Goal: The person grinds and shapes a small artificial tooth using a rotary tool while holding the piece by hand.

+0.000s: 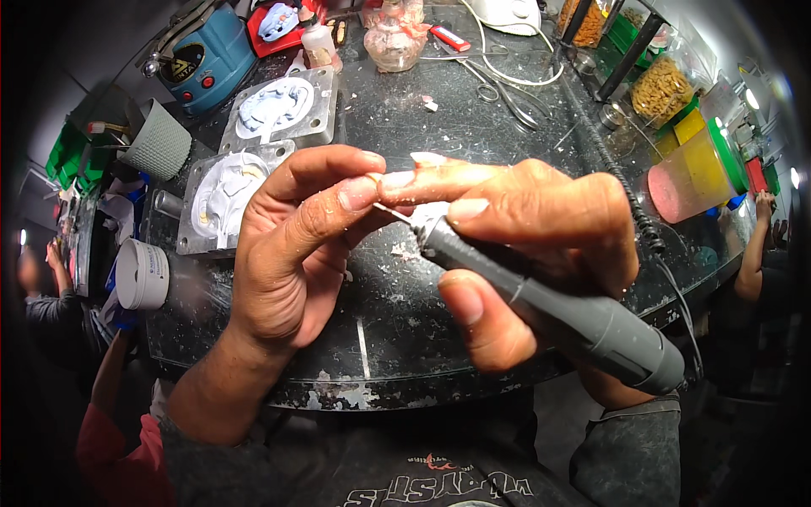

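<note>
My right hand (541, 211) wraps round a dark grey rotary handpiece (566, 313), its body slanting down to the right. From its nose a thin bur (393, 213) points up and left to the fingertips of my left hand (291, 237). Between thumb and forefinger that hand pinches a tiny pale yellowish piece (374, 177), mostly hidden by the fingers. My right fingertips touch the left ones there. White dust clings to the fingers and the handpiece's nose. Behind my left hand lie two metal flask halves (321, 127) with plaster moulds (274, 108) in them.
A blue machine (207, 68), a grey woven basket (158, 139) and a white tub (142, 275) stand left. Scissors-like tools (507, 93), a glass jar (394, 42) and a small bottle (319, 42) are at the back. Right are a green-lidded pink container (688, 177) and the handpiece's coiled cord (621, 186). Other people work at both sides.
</note>
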A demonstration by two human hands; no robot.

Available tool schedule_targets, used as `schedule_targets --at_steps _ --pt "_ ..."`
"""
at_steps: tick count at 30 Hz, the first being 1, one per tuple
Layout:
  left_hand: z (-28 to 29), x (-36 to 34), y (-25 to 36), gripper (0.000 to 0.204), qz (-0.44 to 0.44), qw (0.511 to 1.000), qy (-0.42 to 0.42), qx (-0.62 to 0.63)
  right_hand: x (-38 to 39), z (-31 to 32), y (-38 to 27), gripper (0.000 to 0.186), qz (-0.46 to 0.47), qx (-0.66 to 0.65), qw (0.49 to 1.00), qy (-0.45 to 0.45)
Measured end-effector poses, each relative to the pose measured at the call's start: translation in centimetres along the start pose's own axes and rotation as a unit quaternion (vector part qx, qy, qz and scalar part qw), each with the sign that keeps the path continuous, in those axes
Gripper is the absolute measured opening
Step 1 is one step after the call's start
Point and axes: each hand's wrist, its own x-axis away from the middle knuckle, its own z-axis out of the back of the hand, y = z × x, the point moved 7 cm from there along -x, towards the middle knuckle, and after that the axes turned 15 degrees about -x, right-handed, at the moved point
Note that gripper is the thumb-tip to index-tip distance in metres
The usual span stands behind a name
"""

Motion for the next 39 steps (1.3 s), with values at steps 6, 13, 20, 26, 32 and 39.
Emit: schedule_targets --at_steps 6,13,20,26,32,39 --pt "0.0 0.0 0.5 0.02 -0.064 0.996 0.033 -0.053 0.2 -0.3 -0.3 0.037 -0.069 0.018 0.997 0.034" --pt "-0.2 0.2 0.8 0.024 -0.067 0.993 0.051 -0.085 0.2 0.4 0.2 0.036 -0.121 0.002 0.99 0.073" --pt "-0.2 0.6 1.7 0.026 -0.134 0.975 0.076 -0.16 0.2 0.8 -0.1 0.033 -0.217 -0.014 0.972 0.093" --pt "0.1 0.4 2.3 0.021 -0.185 0.954 0.056 -0.231 0.3 0.9 0.1 0.03 -0.253 -0.065 0.957 0.128" --pt "-0.1 0.2 1.9 0.019 -0.165 0.967 0.06 -0.185 -0.1 0.5 0.0 0.035 -0.135 -0.004 0.989 0.054" --pt "0.1 0.1 1.7 0.017 -0.119 0.982 0.05 -0.142 -0.1 0.3 0.0 0.036 -0.152 0.02 0.987 0.043"
